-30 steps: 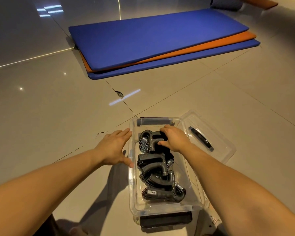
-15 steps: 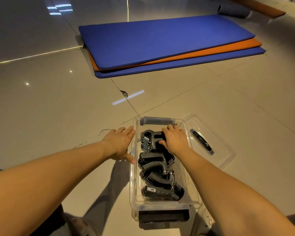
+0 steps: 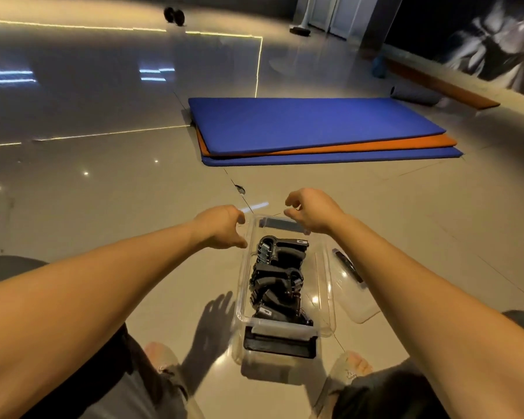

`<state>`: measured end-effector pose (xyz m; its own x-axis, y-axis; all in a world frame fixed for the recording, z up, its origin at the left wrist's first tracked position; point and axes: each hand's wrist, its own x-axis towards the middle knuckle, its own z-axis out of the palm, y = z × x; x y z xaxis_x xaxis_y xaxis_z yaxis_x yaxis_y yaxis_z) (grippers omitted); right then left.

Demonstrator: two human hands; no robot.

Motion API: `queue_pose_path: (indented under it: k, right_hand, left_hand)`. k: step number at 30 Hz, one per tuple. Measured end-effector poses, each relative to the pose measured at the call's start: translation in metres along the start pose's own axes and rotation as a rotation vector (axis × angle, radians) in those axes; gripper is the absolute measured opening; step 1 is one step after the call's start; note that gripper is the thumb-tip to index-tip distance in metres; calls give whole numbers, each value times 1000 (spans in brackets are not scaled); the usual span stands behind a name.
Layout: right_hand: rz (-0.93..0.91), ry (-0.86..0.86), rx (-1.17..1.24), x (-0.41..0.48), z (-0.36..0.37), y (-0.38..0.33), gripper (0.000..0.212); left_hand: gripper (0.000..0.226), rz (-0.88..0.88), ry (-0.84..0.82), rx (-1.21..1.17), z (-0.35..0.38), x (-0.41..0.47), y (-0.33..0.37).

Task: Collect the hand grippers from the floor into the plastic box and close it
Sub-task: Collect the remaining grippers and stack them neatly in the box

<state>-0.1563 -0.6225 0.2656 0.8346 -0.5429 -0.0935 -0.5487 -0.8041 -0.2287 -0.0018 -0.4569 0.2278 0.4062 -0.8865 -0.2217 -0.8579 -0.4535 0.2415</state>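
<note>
Box: clear plastic box [image 3: 324,297] holds black hand grippers [image 3: 280,279]; lid [image 3: 356,300] off, lying right.
Hands: left hand [image 3: 221,226], right hand [image 3: 310,211] loosely curled, empty, at far rim — prob. to steady it.

Materials: clear plastic, matt black grips, glossy tile.
Plastic box [image 3: 329,285] and lid [image 3: 356,303] transparent, smooth, shiny; hand grippers [image 3: 280,276] matt black with bare metal springs; floor [image 3: 103,225] polished, reflective; mats [image 3: 312,125] matt blue and orange.

both arms reach forward, bare; the left hand [image 3: 221,226] and right hand [image 3: 310,210] hang loosely curled, fingers bent, gripping nothing.
</note>
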Motion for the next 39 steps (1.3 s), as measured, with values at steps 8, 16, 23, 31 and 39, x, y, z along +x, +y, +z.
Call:
queue_pose_path:
  k: [8,16,23,31,39]
  right_hand:
    - [-284,-26,91,-53,-21,-123,28]
    - [-471,-89,248,-111,19,-267,36]
    - [-727,-161,276,-164,55,-400,36]
    - [-967,-354,229,-223,120,-565,25]
    - [-1087,-481,222,-288,216,-720,34]
  left_hand:
    - [58,-253,248,-235,-15,-152,-32]
    - [50,-587,402,-365,-8,-347,-90]
    - [53,-845,512,-357,-10,-482,-121]
    - [22,-1208,748,-405,33,-687,-190]
    - [51,-1546,790,-570,79,-818,-267]
